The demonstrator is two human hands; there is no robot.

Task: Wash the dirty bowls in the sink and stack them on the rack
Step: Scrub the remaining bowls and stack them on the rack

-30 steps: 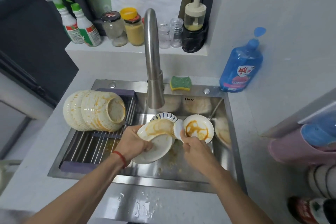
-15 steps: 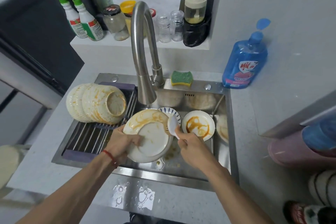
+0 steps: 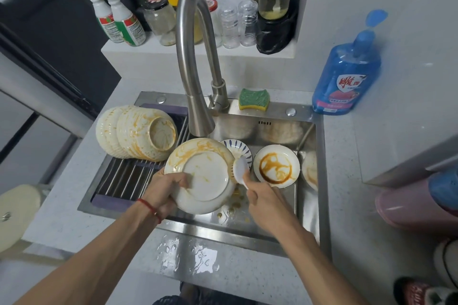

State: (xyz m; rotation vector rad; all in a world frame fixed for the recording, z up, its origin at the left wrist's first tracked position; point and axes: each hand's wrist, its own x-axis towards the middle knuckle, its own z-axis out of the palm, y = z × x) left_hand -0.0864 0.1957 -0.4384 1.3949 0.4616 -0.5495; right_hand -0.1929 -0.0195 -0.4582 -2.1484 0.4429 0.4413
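left hand [image 3: 168, 189] holds a dirty bowl [image 3: 202, 176] by its near-left rim, fingers curled round the edge, thumb on the underside; bowl is tipped so its base faces the camera, orange smears on the outside. it hangs over the sink [image 3: 307, 205], just below and in front of the faucet [image 3: 195, 69]. right hand [image 3: 262, 197] pinches a white spoon [image 3: 240, 170], scoop end up, touching or nearly touching the bowl's right rim — can't tell which.

step in hand, prob: scraping leftovers out of the bowl w/ the spoon before washing. bits of food lie on the sink floor just under both hands. no water seen running.

beyond the right hand's grip: a blue-patterned bowl [image 3: 239, 150] & a bowl w/ a brown sauce ring [image 3: 276, 167] sit in the sink, another partly seen at the far right. left of the left hand's grip: a row of bowls [image 3: 136, 135] lies on its side on the rack [image 3: 124, 181], all w/ orange stains, so little looks washed yet.

next move likely calls for: put the spoon down, reach past the faucet for the sponge [image 3: 254, 99] on the sink ledge, soap bottle [image 3: 347, 74] further right on the tabletop, start the water. wet glazed bowl held by one rim — grip needs to be firm, could slip.
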